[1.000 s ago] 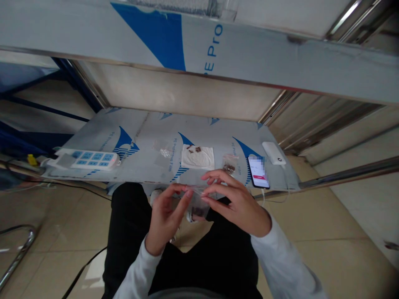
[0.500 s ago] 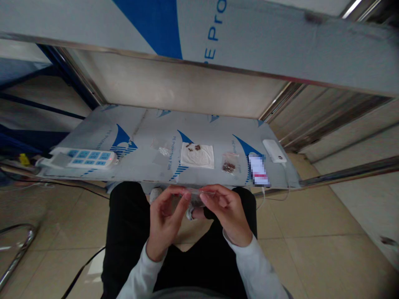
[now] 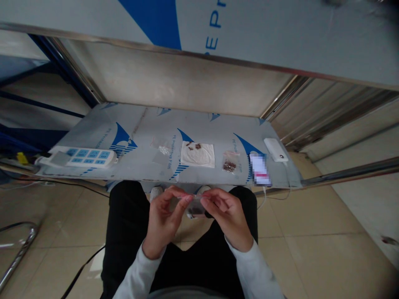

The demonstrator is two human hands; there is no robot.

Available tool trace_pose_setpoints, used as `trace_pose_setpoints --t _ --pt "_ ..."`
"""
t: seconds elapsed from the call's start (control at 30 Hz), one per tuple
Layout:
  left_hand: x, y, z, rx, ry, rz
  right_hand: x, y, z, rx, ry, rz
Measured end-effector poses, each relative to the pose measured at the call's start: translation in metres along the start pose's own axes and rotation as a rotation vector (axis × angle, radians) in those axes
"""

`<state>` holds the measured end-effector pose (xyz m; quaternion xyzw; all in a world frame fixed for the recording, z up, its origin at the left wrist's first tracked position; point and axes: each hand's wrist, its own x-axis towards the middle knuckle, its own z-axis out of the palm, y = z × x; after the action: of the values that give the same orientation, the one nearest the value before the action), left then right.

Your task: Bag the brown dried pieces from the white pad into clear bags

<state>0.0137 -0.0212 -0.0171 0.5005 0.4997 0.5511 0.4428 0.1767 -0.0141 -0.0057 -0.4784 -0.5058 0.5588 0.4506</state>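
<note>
Between my two hands hangs a small clear plastic bag (image 3: 196, 205), held just beyond the shelf's near edge and above my lap. My left hand (image 3: 166, 220) pinches its top edge between thumb and fingers. On the other side, my right hand (image 3: 229, 216) grips the same edge in a like pinch. What the bag contains, if anything, is too faint to make out. On the shelf ahead lie a white cloth-like square (image 3: 199, 159) with small brown pieces (image 3: 197, 146) on it, a bag of brown pieces (image 3: 230, 165) and a clear bag with small white bits (image 3: 163, 149).
A white power strip (image 3: 93, 158) with blue sockets sits at the left of the film-covered shelf (image 3: 146, 166). To the right are a blurred-out phone (image 3: 260, 170) and a white power bank (image 3: 276, 150), with cables hanging over the edge. An upper panel (image 3: 264, 37) spans overhead.
My hands keep their pinch on the bag, with only a slight shift. More of the bag's body shows below my fingers. The view has tilted a little.
</note>
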Motion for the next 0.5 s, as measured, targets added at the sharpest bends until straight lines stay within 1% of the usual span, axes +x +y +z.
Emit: trace_pose_setpoints --t 0.1,0.2,0.27,0.3,0.4,0.5 --pt "-0.0012 -0.0021 0.0009 -0.009 -0.034 -0.038 -0.0019 0.0027 -0.0033 0.024 0.026 -0.032" --pt "-0.0006 -0.0045 0.0015 -0.044 -0.134 -0.09 -0.0038 0.0011 -0.0061 -0.034 0.007 -0.08" --pt "0.0003 -0.0053 0.0023 -0.071 -0.187 -0.099 -0.0045 -0.0004 -0.007 -0.07 -0.011 -0.077" --pt "0.0006 -0.0051 0.0029 -0.082 -0.191 -0.096 -0.0046 -0.0007 -0.007 -0.071 -0.016 -0.068" --pt "0.0003 -0.0016 0.0055 -0.077 -0.152 -0.072 -0.0053 0.001 -0.0058 -0.004 -0.02 -0.024" --pt "-0.0016 0.0022 0.008 -0.055 -0.148 -0.054 -0.0069 0.0046 -0.0045 0.041 0.035 -0.024"
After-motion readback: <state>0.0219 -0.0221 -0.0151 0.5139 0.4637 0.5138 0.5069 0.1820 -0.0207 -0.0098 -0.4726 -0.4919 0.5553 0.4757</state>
